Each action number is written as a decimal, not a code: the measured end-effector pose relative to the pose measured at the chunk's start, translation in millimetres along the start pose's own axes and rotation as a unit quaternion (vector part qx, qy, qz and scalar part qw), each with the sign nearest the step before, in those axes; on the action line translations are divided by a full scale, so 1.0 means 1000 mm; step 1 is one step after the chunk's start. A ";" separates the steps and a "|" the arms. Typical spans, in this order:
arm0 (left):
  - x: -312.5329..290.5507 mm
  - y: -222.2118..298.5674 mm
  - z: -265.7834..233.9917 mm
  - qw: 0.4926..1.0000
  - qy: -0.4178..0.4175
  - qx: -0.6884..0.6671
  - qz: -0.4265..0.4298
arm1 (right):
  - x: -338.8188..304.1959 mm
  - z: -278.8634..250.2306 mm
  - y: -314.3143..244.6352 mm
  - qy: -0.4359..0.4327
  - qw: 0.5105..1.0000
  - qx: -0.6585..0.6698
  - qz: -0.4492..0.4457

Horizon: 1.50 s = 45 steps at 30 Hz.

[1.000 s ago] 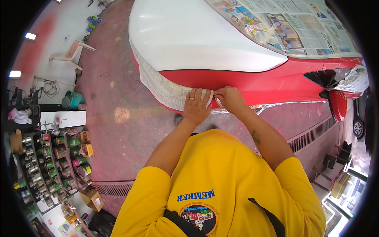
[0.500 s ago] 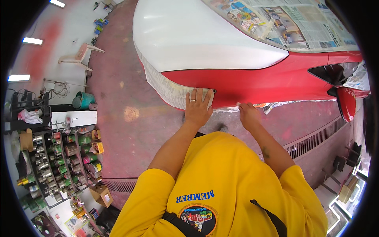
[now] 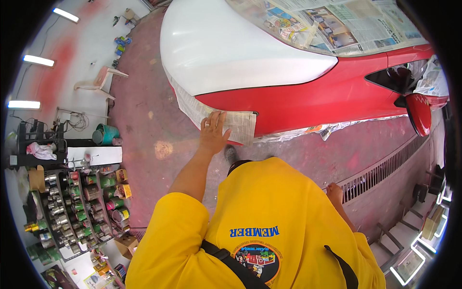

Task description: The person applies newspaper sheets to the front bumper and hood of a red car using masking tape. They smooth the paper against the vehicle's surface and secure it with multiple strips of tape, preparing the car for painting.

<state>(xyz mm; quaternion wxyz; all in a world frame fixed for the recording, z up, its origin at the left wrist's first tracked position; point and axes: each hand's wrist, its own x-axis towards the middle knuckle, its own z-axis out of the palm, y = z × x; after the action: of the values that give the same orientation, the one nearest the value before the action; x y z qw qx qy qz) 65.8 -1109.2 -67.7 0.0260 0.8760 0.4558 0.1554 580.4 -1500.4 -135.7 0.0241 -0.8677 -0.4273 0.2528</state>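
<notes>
My left hand [image 3: 214, 136] lies flat, fingers spread, on a sheet of newspaper [image 3: 242, 124] covering the headlight area at the car's front corner. The sheet's right end stands along the red fender [image 3: 308, 101]. My right hand [image 3: 334, 192] hangs low at my right side, away from the car, with its fingers curled; whatever it holds, if anything, is hidden. Above the fender spreads the white hood [image 3: 245, 48]. More newspaper [image 3: 356, 29] covers the windshield, and crumpled paper strips [image 3: 308, 131] run along the fender's lower edge.
A red side mirror [image 3: 418, 114] sticks out at the right. The floor has a drain grate [image 3: 380, 168]. At the left stand a paint-can rack [image 3: 77, 207], a teal bucket [image 3: 106, 134] and a plastic chair [image 3: 101, 82]. My shoe [image 3: 231, 154] shows below the newspaper.
My left hand has slid left along the newspaper. My right hand has left the fender's lower edge and dropped back to my right side. The view has shifted slightly.
</notes>
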 end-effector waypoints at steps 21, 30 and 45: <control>0.046 0.115 -0.005 0.989 -0.061 -0.010 -0.136 | 0.052 0.055 -0.033 0.069 0.989 0.126 0.037; 0.016 -0.036 -0.033 0.996 -0.075 -0.040 0.039 | -0.024 0.148 -0.037 0.054 0.984 0.113 0.127; 0.023 -0.105 -0.030 0.966 -0.149 -0.090 0.193 | -0.315 0.281 -0.342 0.043 0.912 0.225 0.341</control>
<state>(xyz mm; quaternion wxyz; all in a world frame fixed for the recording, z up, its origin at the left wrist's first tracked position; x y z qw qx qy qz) -14.4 -1032.3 -52.9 0.1417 0.9546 0.2536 0.0654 41.7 -1570.1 -160.6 0.1496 -0.9421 -0.0355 0.2980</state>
